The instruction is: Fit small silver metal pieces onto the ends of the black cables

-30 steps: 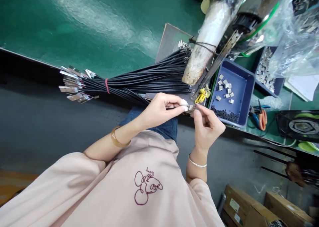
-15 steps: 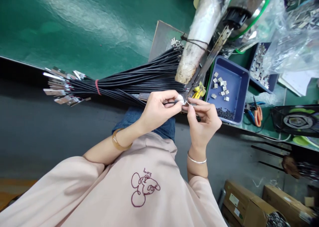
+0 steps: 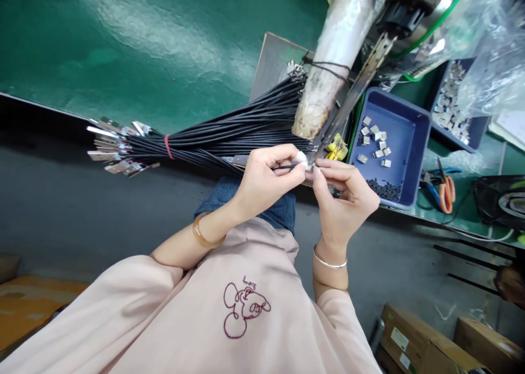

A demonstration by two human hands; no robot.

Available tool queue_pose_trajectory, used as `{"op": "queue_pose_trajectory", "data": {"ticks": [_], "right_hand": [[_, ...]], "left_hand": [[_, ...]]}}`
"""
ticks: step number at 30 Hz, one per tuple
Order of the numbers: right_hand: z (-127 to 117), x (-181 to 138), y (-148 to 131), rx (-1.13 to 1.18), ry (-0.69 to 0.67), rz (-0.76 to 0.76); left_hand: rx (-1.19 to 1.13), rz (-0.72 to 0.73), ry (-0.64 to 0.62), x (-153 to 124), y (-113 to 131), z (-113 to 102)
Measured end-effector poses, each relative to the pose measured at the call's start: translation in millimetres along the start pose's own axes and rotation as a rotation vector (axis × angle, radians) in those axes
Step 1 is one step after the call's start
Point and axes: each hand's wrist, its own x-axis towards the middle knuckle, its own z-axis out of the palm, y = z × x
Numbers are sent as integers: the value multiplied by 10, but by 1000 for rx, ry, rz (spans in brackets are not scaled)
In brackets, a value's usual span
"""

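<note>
My left hand (image 3: 270, 174) is closed on a thin black cable (image 3: 286, 167), thumb and forefinger pinching it near its end. Something white covers a fingertip of that hand. My right hand (image 3: 346, 191) meets it there, its thumb and forefinger pinched at the cable's end on a tiny piece too small to name. Just left of the hands lies a bundle of black cables (image 3: 213, 136), tied with a red band (image 3: 168, 146) and ending in flat metal connectors (image 3: 118, 147). Above the fingertips hangs the soldering iron (image 3: 348, 109), slanting down toward them.
A white-wrapped tube (image 3: 332, 68) slants down beside the iron. To the right, a blue tray (image 3: 414, 144) holds several small metal shells (image 3: 377, 139) and black bits (image 3: 384, 190). Beyond are a second tray (image 3: 476, 130) and orange-handled pliers (image 3: 447, 193). A yellow sponge (image 3: 337, 147) lies near my right fingers.
The view has shifted slightly, so the bench appears further right. My right fingertips have drawn closer to the cable end; the thin pale strand seen between the hands earlier is now mostly hidden.
</note>
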Motion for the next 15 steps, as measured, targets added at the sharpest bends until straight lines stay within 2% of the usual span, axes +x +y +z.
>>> {"op": "queue_pose_trajectory", "data": {"ticks": [6, 15], "right_hand": [[-43, -79, 27, 64, -7, 4], [-37, -138, 114, 74, -1, -77]], "left_hand": [[-23, -38, -62, 6, 10, -9], [6, 22, -50, -25, -25, 9]]}}
